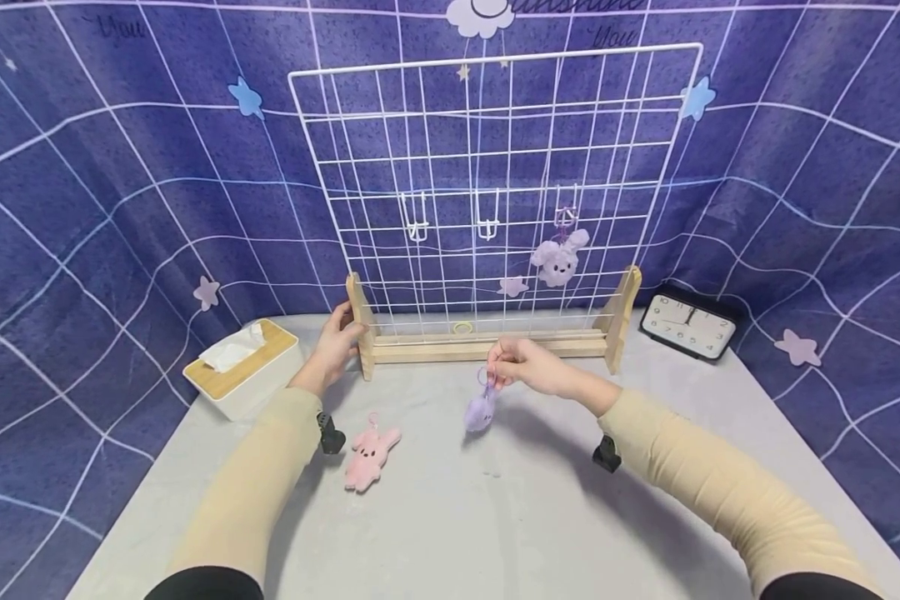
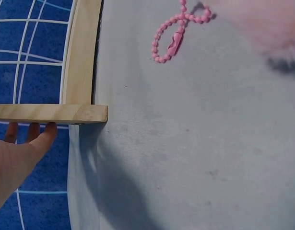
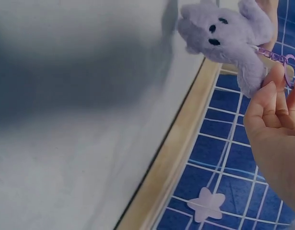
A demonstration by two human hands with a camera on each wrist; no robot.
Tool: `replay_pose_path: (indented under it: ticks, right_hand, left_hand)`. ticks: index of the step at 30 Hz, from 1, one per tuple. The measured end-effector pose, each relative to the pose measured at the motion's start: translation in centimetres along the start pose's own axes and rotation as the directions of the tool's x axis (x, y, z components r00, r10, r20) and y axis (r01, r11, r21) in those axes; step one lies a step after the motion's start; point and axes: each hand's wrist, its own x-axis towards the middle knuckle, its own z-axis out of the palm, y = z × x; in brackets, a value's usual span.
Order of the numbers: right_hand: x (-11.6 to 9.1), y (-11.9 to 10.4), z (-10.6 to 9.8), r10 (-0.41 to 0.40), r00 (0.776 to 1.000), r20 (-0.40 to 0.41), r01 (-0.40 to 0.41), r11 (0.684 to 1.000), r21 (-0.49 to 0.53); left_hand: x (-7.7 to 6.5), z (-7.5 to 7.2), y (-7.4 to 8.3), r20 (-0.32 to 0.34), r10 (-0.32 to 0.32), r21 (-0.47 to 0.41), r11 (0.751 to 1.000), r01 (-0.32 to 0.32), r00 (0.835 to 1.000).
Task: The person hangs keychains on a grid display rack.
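Observation:
My right hand (image 1: 521, 365) pinches the purple ring of a plush keychain (image 1: 479, 412) between thumb and fingers, above the table. In the right wrist view, the lilac plush (image 3: 219, 31) shows dark eyes and nose, with a purple chain (image 3: 269, 53) leading to the ring. My left hand (image 1: 335, 346) touches the outer side of the wooden stand's left upright (image 1: 362, 325); the left wrist view shows its fingertips (image 2: 50, 127) against the wood. Nearer me lies a pink plush keychain (image 1: 370, 457), its pink bead chain (image 2: 173, 40) looped on the table.
The white wire grid (image 1: 450, 158) stands upright in the wooden base. Two white hooks (image 1: 417, 231) hang bare; a third bears another lilac plush (image 1: 558, 262). A tissue box (image 1: 247, 367) stands at left, a clock (image 1: 688, 323) at right. Patterned blue cloth surrounds the table (image 1: 450, 533).

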Motion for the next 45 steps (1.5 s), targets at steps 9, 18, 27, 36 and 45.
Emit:
replay_pose_path:
  ticks: [9, 18, 27, 36, 45]
  right_hand:
    - [0.5, -1.1, -0.7, 0.008, 1.000, -0.004, -0.008, 0.999, -0.033]
    - [1.0, -3.0, -1.8, -0.034, 0.997, -0.071, 0.035, 0.999, 0.006]
    - [1.3, -4.6, -2.7, -0.050, 0.987, -0.150, 0.042, 0.998, -0.052]
    - [1.6, -6.2, -3.8, -0.073, 0.972, -0.223, 0.061, 0.996, -0.060]
    - [1.8, -7.9, -4.9, -0.078, 0.965, -0.249, 0.061, 0.995, -0.073]
  left_hand:
    - [0.3, -0.3, -1.5, -0.014, -0.007, -0.007, 1.000, 0.006, 1.000]
    - [1.3, -0.9, -2.9, -0.032, 0.024, 0.050, 0.999, -0.022, 0.999]
    - [-0.3, 0.0, -0.5, -0.010, -0.008, 0.004, 1.000, 0.008, 1.000]
    - [-0.2, 0.1, 0.1, -0.001, -0.003, 0.011, 1.000, 0.003, 1.000]
    - [-0.2, 0.1, 0.1, 0.007, 0.000, 0.010, 1.000, 0.000, 1.000]
